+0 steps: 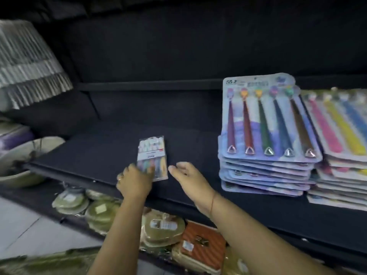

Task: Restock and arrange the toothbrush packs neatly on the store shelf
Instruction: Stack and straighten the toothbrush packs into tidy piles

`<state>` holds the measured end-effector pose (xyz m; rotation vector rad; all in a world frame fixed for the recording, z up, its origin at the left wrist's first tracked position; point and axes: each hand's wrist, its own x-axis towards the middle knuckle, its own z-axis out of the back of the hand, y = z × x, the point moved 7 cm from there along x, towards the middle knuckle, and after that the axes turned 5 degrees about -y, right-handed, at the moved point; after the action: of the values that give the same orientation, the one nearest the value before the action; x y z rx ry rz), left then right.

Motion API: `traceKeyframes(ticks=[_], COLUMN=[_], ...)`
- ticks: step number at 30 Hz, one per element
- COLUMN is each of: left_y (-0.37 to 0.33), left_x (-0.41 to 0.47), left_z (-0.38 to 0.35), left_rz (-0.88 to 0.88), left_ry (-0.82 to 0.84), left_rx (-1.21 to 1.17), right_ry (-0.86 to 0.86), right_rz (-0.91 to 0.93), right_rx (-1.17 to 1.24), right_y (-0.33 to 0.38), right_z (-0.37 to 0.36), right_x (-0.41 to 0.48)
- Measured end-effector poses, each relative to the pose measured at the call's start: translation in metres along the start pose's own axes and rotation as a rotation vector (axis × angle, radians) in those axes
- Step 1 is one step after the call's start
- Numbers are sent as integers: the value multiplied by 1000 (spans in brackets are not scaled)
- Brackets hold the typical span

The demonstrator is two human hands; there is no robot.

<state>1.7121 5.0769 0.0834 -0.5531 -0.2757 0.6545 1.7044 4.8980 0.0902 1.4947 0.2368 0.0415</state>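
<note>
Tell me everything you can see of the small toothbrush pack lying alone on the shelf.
The small pack is a narrow, glossy packet with a white label and pastel brushes inside; its print is blurred. It lies flat near the front edge of the shelf, long side running front to back. Fingers of the left hand rest on its near end; the right hand is beside it, apart.

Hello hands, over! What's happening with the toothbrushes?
Left hand touching small toothbrush pack. Right hand open beside it. Big pack stacks off right, apart.
</note>
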Motion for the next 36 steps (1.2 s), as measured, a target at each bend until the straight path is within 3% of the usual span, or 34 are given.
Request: traceKeyframes(ticks=[5, 9, 12, 19, 26, 28, 30, 33, 34, 36], left_y=[3, 11, 5, -64, -155, -169, -171, -192, -208, -250], left_x=[11, 11, -4, -43, -139, -152, -148, -156, -167, -195], left_z=[-9, -7, -2, 53, -6, -15, -19, 3, 14, 24], left_rz=[-4, 175, 240, -19, -385, -382, -314, -563, -658, -811], left_ry=[61, 184, 286, 314, 693, 653, 476, 71, 3, 81], left_rx=[-247, -665, -910, -1230, -987, -987, -906, -630, -619, -677], right_ry=[-43, -32, 6, -125, -575, -688, -772, -814, -821, -824], right_rz=[-166, -264, -187, 344, 350, 339, 337, 373, 383, 392], right_rx=[106, 207, 158, -12, 106, 110, 113, 120, 132, 169], right_y=[-10, -11, 6, 82, 91, 85, 82, 88, 92, 99], right_z=[-39, -40, -39, 41, 221, 264, 299, 333, 342, 359], right_x=[59, 55, 27, -82, -174, -198, -224, -259, -268, -280])
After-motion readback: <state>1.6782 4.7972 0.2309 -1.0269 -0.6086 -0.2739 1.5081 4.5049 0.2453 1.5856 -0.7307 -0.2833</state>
